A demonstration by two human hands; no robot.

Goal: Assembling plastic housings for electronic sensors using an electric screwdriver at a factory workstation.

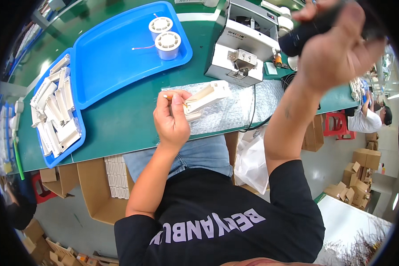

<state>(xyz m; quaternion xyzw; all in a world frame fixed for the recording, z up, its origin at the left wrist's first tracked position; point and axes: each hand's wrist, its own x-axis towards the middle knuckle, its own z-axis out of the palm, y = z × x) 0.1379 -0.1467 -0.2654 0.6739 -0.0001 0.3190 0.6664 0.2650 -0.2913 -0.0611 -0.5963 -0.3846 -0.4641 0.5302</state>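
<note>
My left hand (170,119) is closed on a long white plastic housing (206,96) above the table, its open hollow side showing. Thin orange and yellow wires come out at the end by my fingers. Another white part (193,116) shows just below it, partly hidden by my hand. My right hand (330,57) is raised at the upper right, close to the camera and blurred. It appears wrapped round a black cylindrical tool (292,43) whose far part is hidden by the hand. Bubble wrap (235,108) lies on the table under the housing.
A blue tray (115,66) bears two round white fan-like parts (167,45) with thin wires. Left of it, a smaller blue tray (82,135) is heaped with white housings (53,104). A grey-white machine (237,60) stands ahead; a black cable (254,111) crosses the table edge.
</note>
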